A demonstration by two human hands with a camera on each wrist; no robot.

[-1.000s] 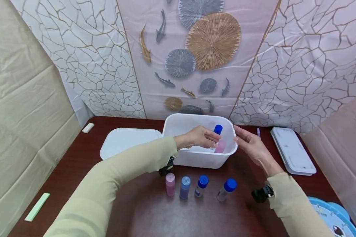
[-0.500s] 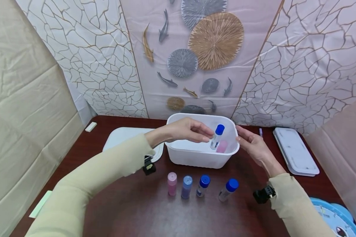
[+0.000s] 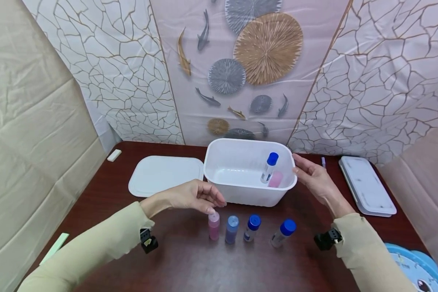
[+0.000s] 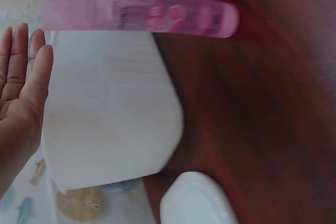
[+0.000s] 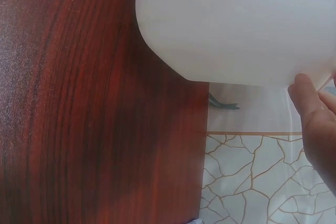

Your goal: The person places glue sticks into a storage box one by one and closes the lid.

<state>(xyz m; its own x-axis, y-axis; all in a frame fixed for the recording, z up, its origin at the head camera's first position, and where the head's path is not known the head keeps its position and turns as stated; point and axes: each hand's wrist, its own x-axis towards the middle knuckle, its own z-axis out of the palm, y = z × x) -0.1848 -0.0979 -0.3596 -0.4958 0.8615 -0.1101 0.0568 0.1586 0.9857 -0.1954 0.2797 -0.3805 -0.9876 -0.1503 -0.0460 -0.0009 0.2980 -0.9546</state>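
Observation:
My left hand, its fingers loosely bent, hovers by the cap of a pink tube like a glue stick. The left wrist view shows its fingers apart from that pink tube. Alongside stand a blue tube and two clear tubes with dark blue caps, one at centre and one farther right. My right hand touches the right end of a white bin, its thumb against the wall. Inside the bin are a blue-capped clear tube and a pink item.
A white lid lies left of the bin. At the right are a white flat case, a purple pen-like item and a blue round object. A white block and a pale green strip lie on the left.
My left hand has let go of the blue-capped tube in the bin, then moved out left and down to the pink tube. The right hand has stayed at the bin's end.

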